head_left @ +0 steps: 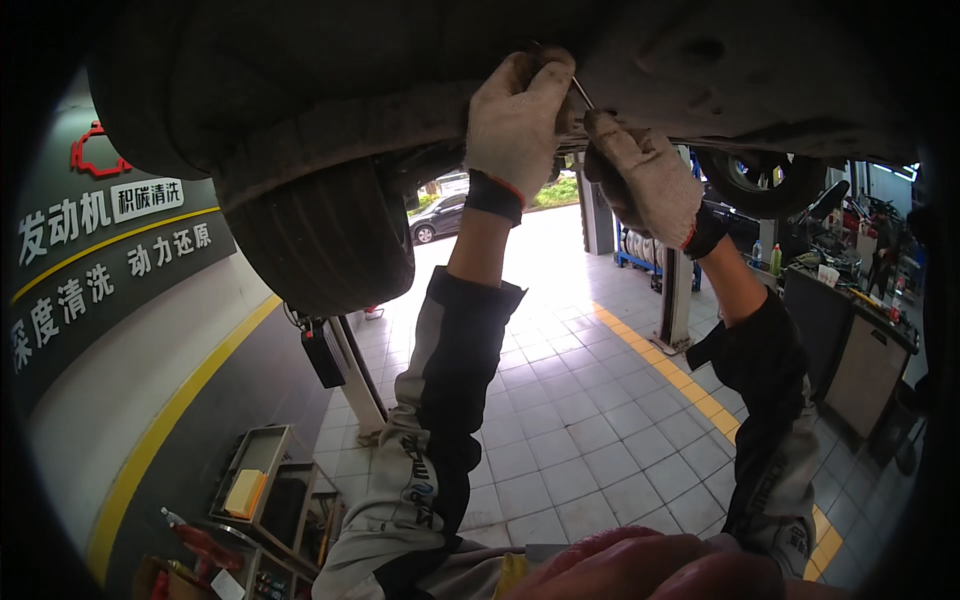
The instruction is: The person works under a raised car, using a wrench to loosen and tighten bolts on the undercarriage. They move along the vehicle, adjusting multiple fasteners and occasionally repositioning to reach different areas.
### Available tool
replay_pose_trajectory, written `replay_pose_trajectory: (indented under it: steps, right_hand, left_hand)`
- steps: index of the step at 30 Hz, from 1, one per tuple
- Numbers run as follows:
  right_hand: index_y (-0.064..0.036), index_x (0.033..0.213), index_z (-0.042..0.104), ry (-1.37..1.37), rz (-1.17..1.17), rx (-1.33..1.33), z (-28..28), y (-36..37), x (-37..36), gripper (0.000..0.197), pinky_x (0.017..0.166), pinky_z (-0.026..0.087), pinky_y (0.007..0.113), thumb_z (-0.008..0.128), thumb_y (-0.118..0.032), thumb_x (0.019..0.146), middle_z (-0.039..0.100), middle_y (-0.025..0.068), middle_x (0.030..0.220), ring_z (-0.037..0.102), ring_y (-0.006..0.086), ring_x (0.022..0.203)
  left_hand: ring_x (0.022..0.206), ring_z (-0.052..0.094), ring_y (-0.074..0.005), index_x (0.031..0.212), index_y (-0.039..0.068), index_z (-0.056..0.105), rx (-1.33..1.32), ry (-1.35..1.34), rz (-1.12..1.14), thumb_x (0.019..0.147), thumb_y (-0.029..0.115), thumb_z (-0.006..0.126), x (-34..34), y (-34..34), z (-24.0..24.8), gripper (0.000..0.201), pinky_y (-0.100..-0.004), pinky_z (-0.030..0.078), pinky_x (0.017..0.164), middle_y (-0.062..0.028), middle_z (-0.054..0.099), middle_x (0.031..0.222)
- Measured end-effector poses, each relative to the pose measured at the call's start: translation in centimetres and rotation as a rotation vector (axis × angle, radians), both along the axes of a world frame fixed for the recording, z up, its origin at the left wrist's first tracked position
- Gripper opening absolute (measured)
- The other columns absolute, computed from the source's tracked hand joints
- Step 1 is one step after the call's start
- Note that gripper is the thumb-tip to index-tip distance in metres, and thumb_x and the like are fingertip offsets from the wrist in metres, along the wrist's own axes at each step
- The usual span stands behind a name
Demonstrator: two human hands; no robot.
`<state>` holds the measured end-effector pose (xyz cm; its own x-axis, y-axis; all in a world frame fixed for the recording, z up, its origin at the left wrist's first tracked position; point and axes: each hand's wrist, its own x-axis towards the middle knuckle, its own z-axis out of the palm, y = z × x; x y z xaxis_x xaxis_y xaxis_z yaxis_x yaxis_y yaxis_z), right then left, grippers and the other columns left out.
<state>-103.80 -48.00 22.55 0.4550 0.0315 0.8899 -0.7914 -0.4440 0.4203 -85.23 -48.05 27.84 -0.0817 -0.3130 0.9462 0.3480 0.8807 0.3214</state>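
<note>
Both my arms reach up to the dark underside (400,60) of a raised car. My left hand (518,125), in a soiled white knit glove, is closed with its fingertips up against the underside. A thin metal rod (582,94) slants between my two hands, its upper end by the left fingers and its lower end by the right. My right hand (648,185), gloved alike, sits lower and to the right, its fingers curled round the lower part. What kind of tool the rod belongs to is hidden by the gloves.
A tyre (325,235) hangs to the left of my arms; another wheel (760,180) is at the far right. Lift posts (678,300) stand on the tiled floor (560,430). A tool cart (265,490) is at lower left, a cluttered workbench (850,340) at right.
</note>
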Motion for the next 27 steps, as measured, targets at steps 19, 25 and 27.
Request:
replay_pose_trajectory:
  steps: [19, 25, 27]
  right_hand:
    - [-0.0031, 0.100, 0.075, -0.488, -0.116, 0.491, 2.7, 6.4, 1.6, 0.065, 0.038, 0.037, 0.029, 0.047, -0.060, 0.114, 0.045, -0.0011, 0.050, 0.045, 0.0088, 0.041]
    - [-0.0033, 0.122, 0.071, -0.416, -0.185, 0.399, 3.4, 8.5, 1.0, 0.045, 0.044, 0.051, 0.024, 0.058, -0.045, 0.112, 0.062, 0.0026, 0.066, 0.062, 0.0100, 0.051]
    - [-0.0023, 0.133, 0.064, -0.287, -0.346, 0.428, 3.7, 9.6, 1.0, 0.040, 0.045, 0.054, 0.024, 0.065, -0.035, 0.109, 0.064, 0.0037, 0.073, 0.064, 0.0087, 0.055]
  left_hand:
    - [0.069, 0.060, -0.0088, 0.110, 0.005, 0.072, -0.193, -0.042, 0.236, 0.104, 0.025, 0.072, 0.5, -0.7, 0.4, 0.021, -0.0274, 0.049, 0.061, -0.0010, 0.066, 0.079]
    - [0.068, 0.062, -0.0109, 0.103, 0.003, 0.072, -0.167, -0.012, 0.124, 0.102, 0.032, 0.072, 0.5, -1.2, 0.4, 0.029, -0.0296, 0.050, 0.062, -0.0041, 0.066, 0.074]
    - [0.066, 0.062, -0.0130, 0.098, 0.002, 0.072, -0.216, 0.026, 0.136, 0.102, 0.037, 0.072, 0.5, -0.7, 0.0, 0.036, -0.0320, 0.051, 0.062, -0.0063, 0.066, 0.073]
